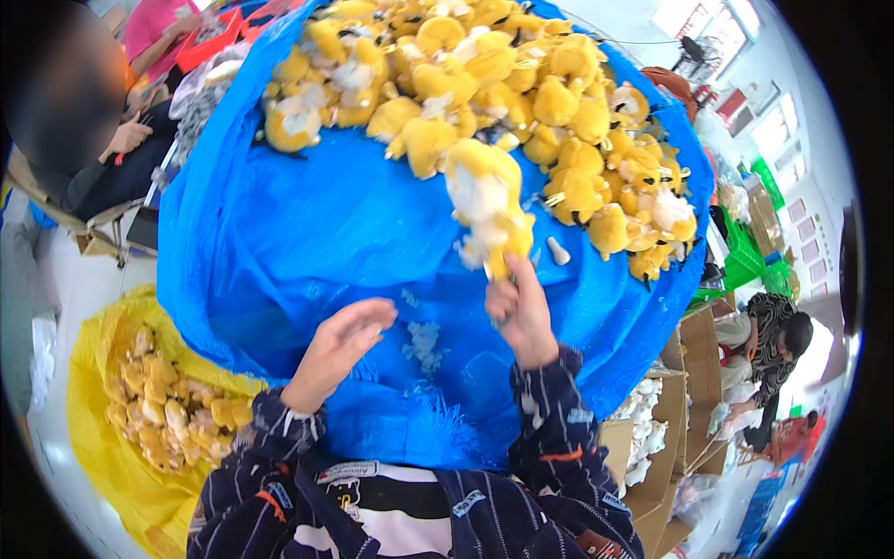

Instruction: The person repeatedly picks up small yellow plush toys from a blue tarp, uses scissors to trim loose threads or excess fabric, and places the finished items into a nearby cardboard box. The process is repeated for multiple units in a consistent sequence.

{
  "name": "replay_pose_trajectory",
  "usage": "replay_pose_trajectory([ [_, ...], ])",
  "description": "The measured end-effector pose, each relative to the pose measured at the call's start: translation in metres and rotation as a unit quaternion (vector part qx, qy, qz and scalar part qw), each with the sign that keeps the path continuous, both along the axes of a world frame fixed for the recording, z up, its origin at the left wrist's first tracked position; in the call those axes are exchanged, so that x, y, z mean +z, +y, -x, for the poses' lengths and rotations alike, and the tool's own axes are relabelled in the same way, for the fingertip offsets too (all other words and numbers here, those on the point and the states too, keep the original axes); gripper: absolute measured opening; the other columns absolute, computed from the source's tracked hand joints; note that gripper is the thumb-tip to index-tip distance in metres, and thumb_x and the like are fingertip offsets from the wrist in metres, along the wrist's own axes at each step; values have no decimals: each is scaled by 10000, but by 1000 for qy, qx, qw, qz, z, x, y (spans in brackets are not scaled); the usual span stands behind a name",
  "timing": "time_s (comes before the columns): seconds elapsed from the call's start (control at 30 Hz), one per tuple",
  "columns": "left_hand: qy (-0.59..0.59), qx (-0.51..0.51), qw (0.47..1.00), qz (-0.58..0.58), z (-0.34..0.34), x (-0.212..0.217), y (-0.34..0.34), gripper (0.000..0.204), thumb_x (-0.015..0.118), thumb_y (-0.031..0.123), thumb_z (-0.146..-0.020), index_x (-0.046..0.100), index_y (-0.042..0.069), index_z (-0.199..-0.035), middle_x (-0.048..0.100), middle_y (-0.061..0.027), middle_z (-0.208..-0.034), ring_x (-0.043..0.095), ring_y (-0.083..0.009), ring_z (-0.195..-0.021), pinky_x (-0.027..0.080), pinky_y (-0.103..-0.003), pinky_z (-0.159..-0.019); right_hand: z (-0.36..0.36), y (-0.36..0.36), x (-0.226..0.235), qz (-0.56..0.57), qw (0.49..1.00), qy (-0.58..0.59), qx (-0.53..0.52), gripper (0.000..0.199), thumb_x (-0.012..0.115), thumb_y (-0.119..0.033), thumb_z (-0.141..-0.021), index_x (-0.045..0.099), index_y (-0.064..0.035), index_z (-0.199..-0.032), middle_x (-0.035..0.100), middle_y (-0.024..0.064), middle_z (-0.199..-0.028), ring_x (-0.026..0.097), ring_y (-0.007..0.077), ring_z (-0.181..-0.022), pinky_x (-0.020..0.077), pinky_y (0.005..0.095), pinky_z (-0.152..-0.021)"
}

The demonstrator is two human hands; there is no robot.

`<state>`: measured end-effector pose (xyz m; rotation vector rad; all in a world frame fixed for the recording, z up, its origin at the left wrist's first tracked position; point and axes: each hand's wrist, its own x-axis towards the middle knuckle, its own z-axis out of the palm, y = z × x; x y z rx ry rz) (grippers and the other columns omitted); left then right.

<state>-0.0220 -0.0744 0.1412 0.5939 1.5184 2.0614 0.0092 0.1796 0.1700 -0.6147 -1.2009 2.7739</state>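
In my right hand (521,312) is a yellow and white plush toy (484,191), gripped at its lower end and held up over the blue sheet (307,224). Tufts of white stuffing show near its bottom. My left hand (343,345) hovers to the left with fingers stretched out, holding nothing. Beyond the toy lies a big heap of similar yellow plush toys (559,98) with black and white parts. Loose white fluff (425,343) is scattered on the sheet between my hands, and a small pale piece (558,251) lies right of the toy.
A yellow sack (93,447) with more plush pieces stands at lower left. Cardboard boxes (694,373) with white plush pieces are at right. A co-worker (102,140) sits at upper left, near a red tray (209,42). Other people (778,345) sit far right, below green crates (742,256).
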Motion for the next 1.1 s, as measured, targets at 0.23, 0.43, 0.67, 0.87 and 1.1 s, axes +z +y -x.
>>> replay_pose_trajectory([
  [0.23,-174,19,970,-167,-22,-25,36,399,567,110,-878,452,-2,-1243,552,-87,-1184,536,-166,-1088,430,-312,-923,-94,-59,-54,124,954,-116,245,296,494,-391,-906,532,-110,-821,315,-73,-484,298,83,-410,241,237,-404],
  [0.43,-92,122,987,-44,-29,-56,21,312,505,-14,-812,553,-27,-1120,638,-81,-1020,616,-148,-932,495,-287,-797,-100,-56,-70,-425,902,-18,73,362,672,-215,-835,581,21,-1094,635,53,-786,490,34,-562,384,200,-478],
  [0.67,49,125,988,81,-41,-50,32,410,597,-10,-750,539,-38,-1155,653,-100,-999,611,-142,-928,487,-288,-819,-71,-85,-46,-605,795,52,13,480,705,-103,-724,522,33,-1147,651,190,-905,669,217,-817,504,305,-677],
  [0.87,122,88,978,144,-46,-57,22,490,674,54,-726,517,-35,-1182,658,-146,-965,644,-196,-910,501,-299,-776,-74,-87,-68,-493,868,54,-33,336,679,-59,-721,581,27,-1031,648,210,-870,664,322,-816,511,335,-664],
  [1.1,124,12,983,133,-16,-59,21,381,678,48,-723,587,5,-1091,654,-92,-910,635,-169,-838,499,-307,-767,-76,-92,-66,-583,812,30,-5,290,652,-51,-732,583,12,-1007,649,204,-861,656,340,-793,505,344,-647],
])
